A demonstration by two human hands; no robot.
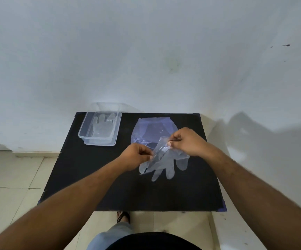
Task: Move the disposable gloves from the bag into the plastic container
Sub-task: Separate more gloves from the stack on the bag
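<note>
A clear disposable glove (165,164) hangs over the middle of the black table, its fingers pointing toward me. My left hand (136,156) pinches its cuff edge on the left, and my right hand (185,141) pinches the cuff on the right, pulling it taut between them. Just behind the hands lies the bluish transparent bag (151,130), flat on the table. At the table's far left corner stands the clear plastic container (84,131), with one clear glove (102,127) lying inside it.
The black table (95,177) stands against a white wall (146,51). Tiled floor lies to the left and in front, and my sandalled foot (123,215) is just below the table's near edge.
</note>
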